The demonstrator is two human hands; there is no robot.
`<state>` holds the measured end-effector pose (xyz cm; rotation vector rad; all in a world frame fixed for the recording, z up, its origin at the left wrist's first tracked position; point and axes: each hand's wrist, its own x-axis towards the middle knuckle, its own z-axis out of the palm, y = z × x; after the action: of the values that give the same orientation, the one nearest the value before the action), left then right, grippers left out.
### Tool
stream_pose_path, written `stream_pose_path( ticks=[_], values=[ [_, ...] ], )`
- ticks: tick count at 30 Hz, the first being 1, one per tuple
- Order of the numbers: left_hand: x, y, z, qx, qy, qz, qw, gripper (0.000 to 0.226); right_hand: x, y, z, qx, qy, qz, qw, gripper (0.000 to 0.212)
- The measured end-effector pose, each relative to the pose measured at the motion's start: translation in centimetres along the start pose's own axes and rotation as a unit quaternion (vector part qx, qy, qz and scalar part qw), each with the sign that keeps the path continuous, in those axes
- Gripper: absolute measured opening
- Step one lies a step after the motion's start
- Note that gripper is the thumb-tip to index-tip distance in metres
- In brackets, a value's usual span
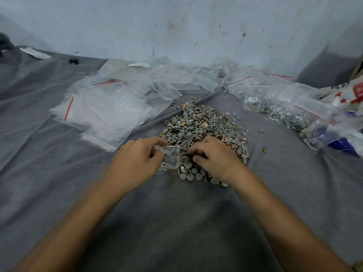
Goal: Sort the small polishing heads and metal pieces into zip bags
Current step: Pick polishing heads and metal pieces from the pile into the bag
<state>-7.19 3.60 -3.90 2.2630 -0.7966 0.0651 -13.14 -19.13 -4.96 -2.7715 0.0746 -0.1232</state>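
**Filling a zip bag at the edge of the heap**

Bare forearms reaching in from the near edge, meeting at the front of the mound of grey round polishing heads, thin steel pins and small brass-coloured square clips (pixel 204 134). Left hand (pixel 135 160) pinched narrow on a small clear zip bag (pixel 170 158), holding its mouth open and turned toward the pile, probably so pieces need travel only a short way. A few pins already visible through the plastic. Right hand (pixel 214 156) curled palm-down on the heap just beside the bag, fingertips buried among the pieces; whether anything is gripped cannot be told, since the fingers hide it.

Heaped in the middle of the wrinkled grey cloth (pixel 176 213), likely to keep everything within easy reach. To the left, a loose stack of empty clear zip bags with red seal lines (pixel 106 114), near enough for the bag-holding hand. To the right, filled clear bags of mixed pieces (pixel 284 108), set well apart from the empties, apparently as the finished side. A few stray clips (pixel 264 149) scattered beside the heap. Behind everything, a scuffed pale wall (pixel 196 26).
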Motion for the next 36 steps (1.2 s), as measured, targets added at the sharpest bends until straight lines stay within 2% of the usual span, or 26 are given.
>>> stream_pose_path(
  ticks=[5,9,17,21,27,32,36],
  values=[
    [0.1,0.1,0.1,0.000,-0.001,-0.002,1.000,0.028,0.0,-0.3,0.3,-0.023,0.000,-0.019,1.000,0.019],
    [0.0,0.2,0.1,-0.002,-0.006,-0.001,1.000,0.028,0.0,-0.7,0.3,-0.039,-0.019,-0.031,0.999,0.025],
    [0.1,0.1,0.0,-0.005,-0.007,0.005,1.000,0.029,-0.2,-0.2,0.1,-0.041,-0.012,-0.017,0.999,0.012],
    [0.0,0.1,0.0,-0.007,-0.006,0.006,1.000,0.029,-0.2,-0.4,0.3,-0.034,-0.025,-0.019,0.999,0.020],
    [0.0,0.2,-0.1,-0.012,-0.007,0.007,1.000,0.029,-0.3,-1.0,1.1,-0.068,0.027,-0.032,0.997,0.016],
    [0.0,0.1,-0.2,-0.013,-0.005,0.010,1.000,0.030,-0.7,-0.8,0.3,0.049,0.061,-0.002,0.997,0.008],
    [0.0,0.1,-0.1,-0.006,0.001,0.008,1.000,0.031,-1.6,-2.8,-0.4,0.208,0.110,-0.028,0.971,0.003]
  ],
)
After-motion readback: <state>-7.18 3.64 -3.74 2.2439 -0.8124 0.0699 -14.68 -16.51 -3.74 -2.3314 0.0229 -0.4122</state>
